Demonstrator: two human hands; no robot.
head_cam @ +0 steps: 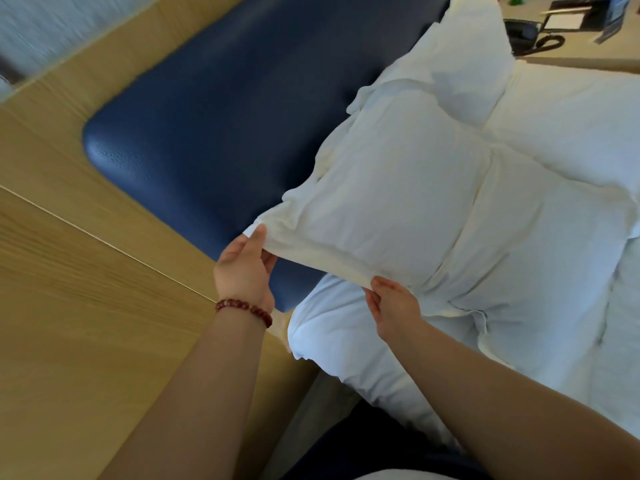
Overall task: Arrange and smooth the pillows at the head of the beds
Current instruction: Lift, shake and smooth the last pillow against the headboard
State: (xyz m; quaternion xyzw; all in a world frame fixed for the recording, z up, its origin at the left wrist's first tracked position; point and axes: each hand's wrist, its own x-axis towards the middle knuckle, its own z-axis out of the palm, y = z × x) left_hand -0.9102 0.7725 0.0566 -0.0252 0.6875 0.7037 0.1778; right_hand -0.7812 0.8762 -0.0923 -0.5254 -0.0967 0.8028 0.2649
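A white pillow (398, 188) leans against the blue padded headboard (214, 109), its near edge lifted. My left hand (244, 268), with a red bead bracelet at the wrist, pinches the pillow's near left corner flap. My right hand (391, 306) pinches the same edge further right, thumb on top of the fabric. A second white pillow (460, 64) stands behind the first, further along the headboard. Both sit on the white bedding (571, 278).
A light wooden wall panel (69, 271) surrounds the headboard on the left. At the top right a bedside table (575, 46) carries a dark telephone (523, 34) and papers. The mattress corner (332, 344) lies below my hands.
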